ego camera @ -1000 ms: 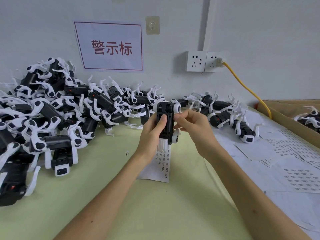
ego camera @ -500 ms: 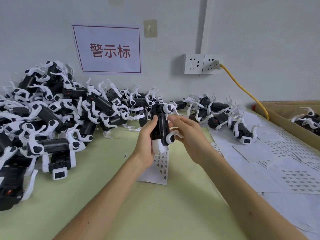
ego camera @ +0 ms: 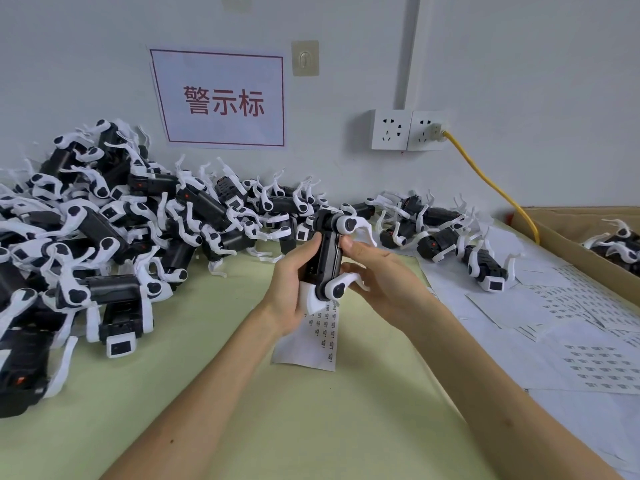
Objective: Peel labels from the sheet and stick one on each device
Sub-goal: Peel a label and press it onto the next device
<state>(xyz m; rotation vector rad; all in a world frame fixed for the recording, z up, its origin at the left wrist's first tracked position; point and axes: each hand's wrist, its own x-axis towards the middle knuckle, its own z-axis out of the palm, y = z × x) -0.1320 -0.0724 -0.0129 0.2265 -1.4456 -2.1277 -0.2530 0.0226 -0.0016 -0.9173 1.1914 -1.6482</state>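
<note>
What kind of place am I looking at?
Probably a factory labelling station: a heap of identical devices, label sheets spread on the table, a printed sign above, and the left hand and right hand gripping one device.

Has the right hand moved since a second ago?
Yes. Measured against the wall socket, the right hand has slid down, from the top of the device to its side, nearer the label sheet.

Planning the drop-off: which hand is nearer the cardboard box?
Right. The right hand holds the device on the side toward the cardboard box; the left hand grips its other side, farther away.
</note>
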